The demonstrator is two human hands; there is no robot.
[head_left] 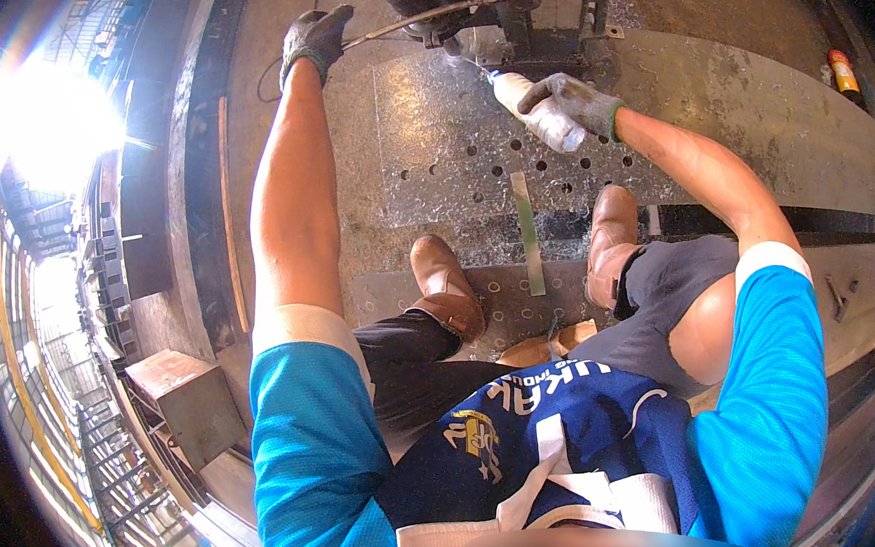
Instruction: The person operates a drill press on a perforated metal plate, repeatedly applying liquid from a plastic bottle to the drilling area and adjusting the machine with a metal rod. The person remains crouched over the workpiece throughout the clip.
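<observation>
My left hand (315, 39), in a grey work glove, is closed at the outer end of a long thin metal lever (418, 19). That lever runs to a dark drilling machine with a red part (439, 8) at the top of the view. In my gloved right hand (571, 103) is a whitish plastic squeeze bottle (542, 114), tilted so its narrow tip points up-left at the machine's lower end. A thin pale streak shows between tip and machine. Beneath lies a steel plate (390, 155) with several round holes, wet and strewn with metal chips.
A flat metal strip (527, 234) lies between my brown boots (447, 284). A bottle with a red and yellow label (844, 76) stands at the far right. Long steel beams (184, 158) and a box-shaped metal piece (186, 404) are on the left.
</observation>
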